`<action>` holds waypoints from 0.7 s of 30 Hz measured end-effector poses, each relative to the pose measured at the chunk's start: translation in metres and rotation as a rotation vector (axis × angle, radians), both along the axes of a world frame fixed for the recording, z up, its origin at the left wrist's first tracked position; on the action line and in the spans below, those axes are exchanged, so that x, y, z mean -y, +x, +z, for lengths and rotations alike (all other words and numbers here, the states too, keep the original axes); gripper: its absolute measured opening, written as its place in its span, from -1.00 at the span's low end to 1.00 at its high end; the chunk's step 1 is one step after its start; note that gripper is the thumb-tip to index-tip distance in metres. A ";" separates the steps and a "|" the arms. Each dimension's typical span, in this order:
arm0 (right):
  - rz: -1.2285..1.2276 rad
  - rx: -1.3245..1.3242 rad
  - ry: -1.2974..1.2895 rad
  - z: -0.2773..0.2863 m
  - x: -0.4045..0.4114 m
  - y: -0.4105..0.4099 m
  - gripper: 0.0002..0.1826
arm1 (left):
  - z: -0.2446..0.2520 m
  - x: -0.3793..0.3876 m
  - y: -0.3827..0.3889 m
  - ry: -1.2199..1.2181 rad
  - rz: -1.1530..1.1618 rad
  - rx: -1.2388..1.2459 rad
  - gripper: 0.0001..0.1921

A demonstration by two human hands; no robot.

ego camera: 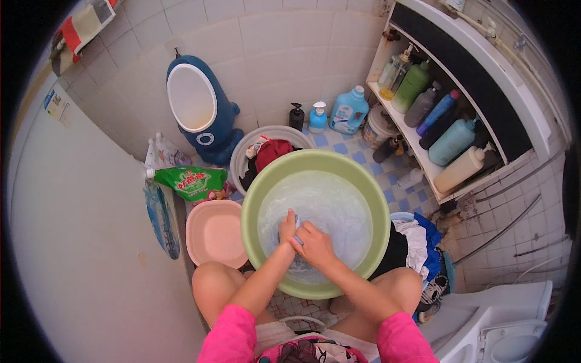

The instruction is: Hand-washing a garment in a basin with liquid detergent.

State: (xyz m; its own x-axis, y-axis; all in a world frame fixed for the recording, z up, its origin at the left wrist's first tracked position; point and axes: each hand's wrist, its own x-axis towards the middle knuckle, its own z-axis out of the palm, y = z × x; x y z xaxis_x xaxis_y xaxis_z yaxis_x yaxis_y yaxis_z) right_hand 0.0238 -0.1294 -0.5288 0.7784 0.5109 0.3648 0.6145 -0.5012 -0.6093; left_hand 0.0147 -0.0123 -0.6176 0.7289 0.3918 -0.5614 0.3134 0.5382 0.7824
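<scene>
A large green plastic basin [315, 292] of cloudy, whitish water [336, 199] stands between my knees. Both hands are together over the left part of the water. Between them they grip a wet greyish-blue cloth [298, 239], of which only small folds show. My left hand [287, 228] is at the cloth's left side, its thumb and fingers pointing away from me. My right hand [314, 245] closes over the cloth from the right, touching the left wrist. More of the cloth seems to lie under the water below my hands, blurred by the suds.
A pink basin [215, 233] sits left, near a green detergent pouch [193, 181]. Behind is a grey basin [297, 134] of clothes [273, 154]. Laundry [415, 247] is heaped right, by a toilet [513, 338]. A bottle shelf [438, 193] and blue child's urinal [222, 136] flank the wall.
</scene>
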 end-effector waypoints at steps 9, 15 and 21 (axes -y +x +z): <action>0.029 -0.075 0.034 0.005 0.004 -0.007 -0.79 | 0.022 0.023 0.009 0.253 -0.049 -0.187 -0.43; -0.313 -0.127 -0.129 -0.013 0.035 0.040 -0.72 | 0.060 0.071 0.005 0.167 -0.288 -0.069 -0.50; 0.089 -0.016 0.015 0.014 0.008 -0.002 -0.74 | 0.000 0.026 0.000 -0.282 -0.094 -0.094 -0.51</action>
